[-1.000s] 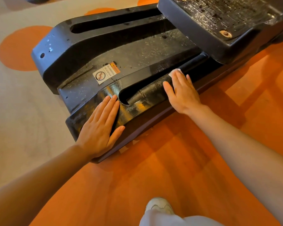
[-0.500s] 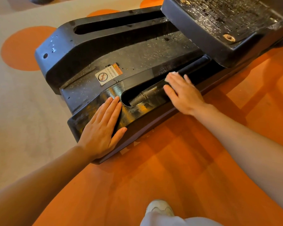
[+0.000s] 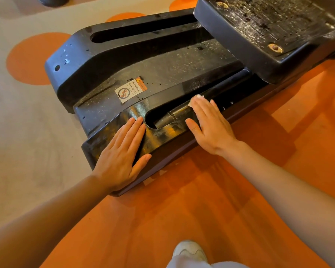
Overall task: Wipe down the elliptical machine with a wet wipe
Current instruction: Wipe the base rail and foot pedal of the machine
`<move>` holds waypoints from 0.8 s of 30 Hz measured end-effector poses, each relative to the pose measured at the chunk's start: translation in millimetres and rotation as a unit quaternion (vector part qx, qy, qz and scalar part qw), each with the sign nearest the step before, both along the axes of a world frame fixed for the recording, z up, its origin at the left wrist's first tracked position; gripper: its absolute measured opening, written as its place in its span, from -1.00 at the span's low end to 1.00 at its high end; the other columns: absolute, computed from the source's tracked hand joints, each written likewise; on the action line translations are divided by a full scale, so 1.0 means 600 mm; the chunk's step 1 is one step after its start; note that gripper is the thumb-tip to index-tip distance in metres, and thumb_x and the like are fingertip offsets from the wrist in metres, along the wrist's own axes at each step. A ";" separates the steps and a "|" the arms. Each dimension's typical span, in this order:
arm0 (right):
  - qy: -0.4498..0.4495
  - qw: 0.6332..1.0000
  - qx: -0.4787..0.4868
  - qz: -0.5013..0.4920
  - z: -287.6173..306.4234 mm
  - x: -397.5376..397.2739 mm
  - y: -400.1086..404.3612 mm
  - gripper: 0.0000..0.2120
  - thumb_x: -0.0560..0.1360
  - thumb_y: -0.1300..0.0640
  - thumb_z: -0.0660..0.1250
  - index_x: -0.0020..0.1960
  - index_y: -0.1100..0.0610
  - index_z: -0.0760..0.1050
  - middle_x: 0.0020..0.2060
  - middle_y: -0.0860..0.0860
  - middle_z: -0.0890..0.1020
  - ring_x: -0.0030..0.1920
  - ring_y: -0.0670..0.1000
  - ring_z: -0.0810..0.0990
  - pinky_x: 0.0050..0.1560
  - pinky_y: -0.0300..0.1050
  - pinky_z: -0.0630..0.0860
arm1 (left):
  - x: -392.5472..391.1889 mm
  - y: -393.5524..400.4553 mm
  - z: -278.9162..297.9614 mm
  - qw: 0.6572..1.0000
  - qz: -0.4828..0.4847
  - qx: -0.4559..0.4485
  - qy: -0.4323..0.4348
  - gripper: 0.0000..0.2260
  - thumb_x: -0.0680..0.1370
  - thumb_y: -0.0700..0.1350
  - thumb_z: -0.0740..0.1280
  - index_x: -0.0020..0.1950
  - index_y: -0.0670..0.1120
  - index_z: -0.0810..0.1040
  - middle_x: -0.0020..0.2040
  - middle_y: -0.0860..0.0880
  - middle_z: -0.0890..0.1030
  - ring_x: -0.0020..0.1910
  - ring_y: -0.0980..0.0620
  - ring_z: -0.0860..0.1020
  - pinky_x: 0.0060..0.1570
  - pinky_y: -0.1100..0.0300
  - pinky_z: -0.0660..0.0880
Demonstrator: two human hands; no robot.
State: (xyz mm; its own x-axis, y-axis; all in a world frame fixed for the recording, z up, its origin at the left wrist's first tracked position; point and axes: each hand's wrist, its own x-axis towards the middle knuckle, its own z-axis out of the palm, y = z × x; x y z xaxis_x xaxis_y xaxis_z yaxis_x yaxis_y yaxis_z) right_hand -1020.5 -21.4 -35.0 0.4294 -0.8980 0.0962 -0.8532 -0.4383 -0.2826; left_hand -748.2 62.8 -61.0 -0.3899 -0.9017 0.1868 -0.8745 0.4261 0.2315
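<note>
the black base of the elliptical machine (image 3: 162, 68) lies low on the floor, its rounded end toward the beige carpet (image 3: 27, 132) and its near long edge running along the orange flooring (image 3: 182, 219). the left hand (image 3: 120, 151) lies flat with straight fingers on the near corner of the base, thumb hanging over the edge. the right hand (image 3: 211, 122) presses flat, fingers straight, on the near rail just beside the long slot (image 3: 153, 117); a bit of white wet wipe (image 3: 198, 97) peeks out past its fingertips, the rest hidden under the palm. inside the slot a dull metal tube (image 3: 170, 117) runs lengthwise, touching the right hand's fingers. the two hands are near each other, the rounded end of the slot between them.

the plastic shell is moulded, with soft rounded edges; the near rail shines glossy where light hits, while the flat middle panel looks speckled and dusty. a white and orange warning sticker (image 3: 131, 89) sits on that panel, beyond the left hand. a second slot (image 3: 143, 31) cuts the far rail. a ridged, scuffed foot pedal (image 3: 269, 31) overhangs the base at upper right. open floor lies toward the camera, where a white shoe (image 3: 190, 250) shows at the bottom edge.
</note>
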 end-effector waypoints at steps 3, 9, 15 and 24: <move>-0.019 0.997 -0.008 0.075 0.006 0.031 0.023 -0.40 0.62 -0.20 -0.05 0.47 0.20 0.24 0.45 0.10 0.31 0.52 0.02 0.13 0.54 -0.03 -0.06 | 0.000 -0.004 0.002 1.000 -0.003 0.004 -0.001 -0.35 0.64 0.23 0.00 0.60 -0.14 0.05 0.60 -0.10 0.07 0.59 0.00 -0.07 0.55 0.12 -0.11; -0.019 0.996 -0.006 0.082 -0.005 -0.007 0.002 -0.45 0.63 -0.13 -0.06 0.50 0.16 0.22 0.46 0.07 0.32 0.51 0.00 0.16 0.54 -0.04 -0.02 | 0.014 -0.010 0.015 0.999 -0.023 0.023 -0.018 -0.34 0.63 0.27 -0.02 0.60 -0.12 0.08 0.60 -0.07 0.06 0.59 0.02 -0.07 0.55 0.16 -0.15; -0.073 0.993 0.022 0.087 0.003 0.010 0.016 -0.46 0.63 -0.12 -0.02 0.45 0.18 0.29 0.42 0.07 0.36 0.50 0.00 0.18 0.54 -0.03 -0.01 | 0.017 -0.018 0.032 0.998 -0.039 0.018 -0.055 -0.37 0.65 0.23 -0.03 0.59 -0.15 0.12 0.58 -0.12 0.15 0.58 0.02 -0.04 0.55 0.13 -0.10; -0.084 0.996 0.029 -0.029 -0.001 -0.010 -0.019 -0.52 0.65 -0.01 -0.08 0.50 0.12 0.25 0.48 0.04 0.29 0.52 -0.06 0.13 0.54 -0.07 -0.07 | 0.033 -0.038 0.053 0.994 -0.066 0.052 -0.076 -0.41 0.67 0.21 -0.07 0.60 -0.10 0.11 0.59 -0.08 0.09 0.58 0.11 -0.14 0.53 0.19 -0.18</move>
State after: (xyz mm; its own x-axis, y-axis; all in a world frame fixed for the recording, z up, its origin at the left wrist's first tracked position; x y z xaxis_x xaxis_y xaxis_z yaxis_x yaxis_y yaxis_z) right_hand -1026.4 -32.6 -35.7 0.3591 -0.9269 0.1089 -0.8152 -0.3684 -0.4470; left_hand -728.4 40.2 -29.4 -0.5220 -0.8526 0.0247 -0.8414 0.5194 0.1490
